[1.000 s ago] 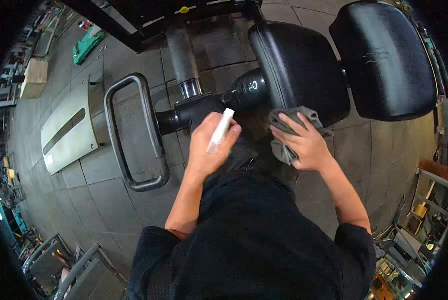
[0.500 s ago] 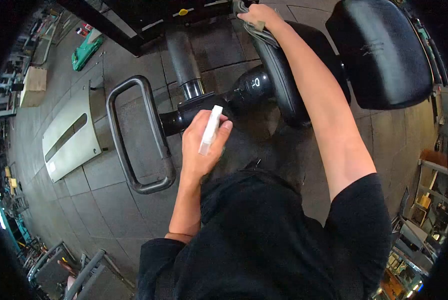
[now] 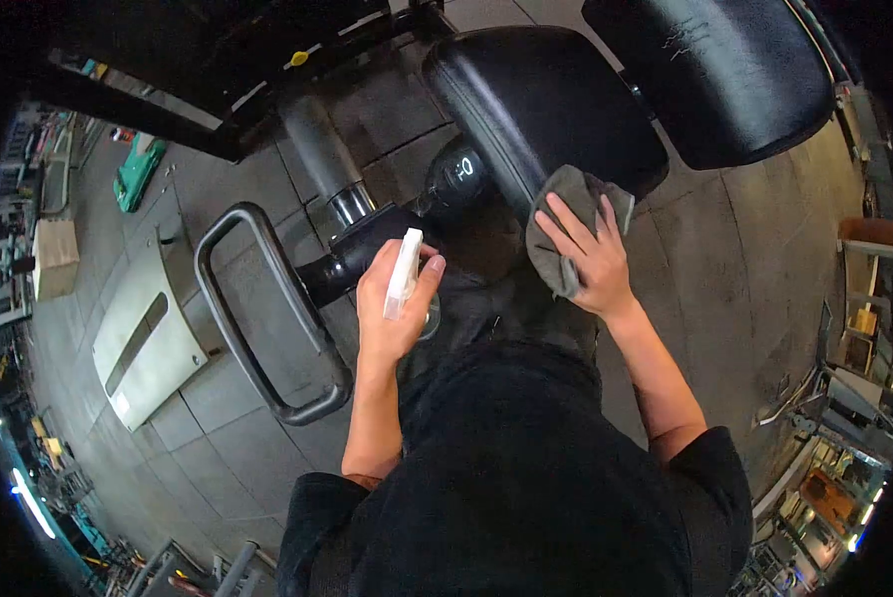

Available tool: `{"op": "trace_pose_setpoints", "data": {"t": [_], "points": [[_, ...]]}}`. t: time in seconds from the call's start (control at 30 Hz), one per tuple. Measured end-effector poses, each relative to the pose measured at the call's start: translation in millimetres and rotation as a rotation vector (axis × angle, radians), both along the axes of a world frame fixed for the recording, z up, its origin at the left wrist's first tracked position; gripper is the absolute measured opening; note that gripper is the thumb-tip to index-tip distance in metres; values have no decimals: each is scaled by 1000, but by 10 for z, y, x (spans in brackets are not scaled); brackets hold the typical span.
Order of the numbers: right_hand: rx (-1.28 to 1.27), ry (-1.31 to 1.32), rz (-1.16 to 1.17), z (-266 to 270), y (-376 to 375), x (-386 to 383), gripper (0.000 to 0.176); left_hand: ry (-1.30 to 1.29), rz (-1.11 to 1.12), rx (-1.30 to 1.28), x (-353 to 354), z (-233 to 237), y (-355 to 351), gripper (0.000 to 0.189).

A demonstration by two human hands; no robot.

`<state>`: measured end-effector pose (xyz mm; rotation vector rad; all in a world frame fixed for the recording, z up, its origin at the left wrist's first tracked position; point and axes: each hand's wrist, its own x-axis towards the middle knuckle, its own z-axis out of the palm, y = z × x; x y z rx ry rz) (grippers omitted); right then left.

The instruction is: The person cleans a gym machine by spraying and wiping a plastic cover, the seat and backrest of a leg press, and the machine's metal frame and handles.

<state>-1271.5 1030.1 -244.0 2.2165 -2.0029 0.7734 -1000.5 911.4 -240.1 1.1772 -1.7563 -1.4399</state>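
My left hand (image 3: 392, 308) is wrapped round a spray bottle with a white trigger head (image 3: 405, 271); part of its clear body shows beside my palm. My right hand (image 3: 596, 261) presses a grey cloth (image 3: 558, 249) against the near edge of a black padded seat (image 3: 556, 99). The fingers of that hand are spread over the cloth, and some of it bunches under them. Beyond the seat stands a second black pad (image 3: 715, 80) with creased, worn upholstery.
A black looped handle (image 3: 257, 318) joins the machine's frame to the left. A pale slotted panel (image 3: 148, 343) lies on the tiled floor (image 3: 208, 468). Farther left are a green object (image 3: 140, 174) and a wooden box (image 3: 55, 259). Cluttered metal parts line the right side.
My right hand has drawn the cloth back from the seat's far end to its near edge. My left hand still holds the spray bottle. The view has shifted slightly.
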Motion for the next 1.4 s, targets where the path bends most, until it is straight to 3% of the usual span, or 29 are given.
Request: {"op": "trace_pose_setpoints", "data": {"t": [0.17, 0.3, 0.37, 0.4, 0.47, 0.6, 0.7, 0.77, 0.83, 0.87, 0.97, 1.1, 1.13, 1.2, 1.27, 1.3, 1.33, 1.4], "points": [[160, -153, -45, 290, -849, -83, 54, -9, -13, -17, -63, 111, -70, 17], [114, -193, 50, -164, -2408, -408, 67, -7, 24, -14, -93, 112, -88, 17], [230, -100, -79, -313, -3276, -528, 74, -16, 18, -63, -102, 151, -75, 20], [350, -252, -213, -183, -3466, -504, 67, -18, 2, -112, -116, 174, -71, 22], [319, -238, -258, -316, -3721, -661, 71, -7, 20, -90, -119, 262, 2, 23], [147, -279, -207, -242, -3052, -758, 76, 54, 70, 6, -142, 342, 115, 26], [-9, -304, -142, -265, -1808, -856, 73, 53, 52, 83, -155, 254, 165, 28], [174, -326, -189, 21, -936, -734, 70, 25, 8, 103, -200, 208, 145, 30], [149, -427, -138, 132, -260, -483, 64, 39, -26, 105, -212, 133, 114, 30], [3, -403, -158, -103, -45, -369, 61, 57, -23, 106, -240, 108, 88, 30], [-39, -409, -216, -385, 82, -390, 56, 62, -31, 109, -284, 129, 15, 30], [-640, -987, -324, -806, -263, -933, 43, 47, -20, 98, -289, 190, -43, 28], [-637, -984, -327, -858, -319, -1052, 43, 59, -6, 77, -264, 188, -52, 27], [-747, -1226, -457, -980, -342, -1271, 41, 35, -13, 94, -222, 203, -70, 27], [-717, -1825, -660, -1273, -287, -1980, 41, 57, -42, 106, -191, 217, -75, 27], [-880, -1663, -536, -1194, -376, -1908, 47, 78, -43, 89, -182, 229, -61, 23], [-888, -1660, -524, -1091, -411, -1798, 47, 86, -44, 79, -155, 227, -74, 23], [-687, -1492, -818, -952, -331, -1511, 50, 78, -26, 75, -101, 177, -42, 21]]}}
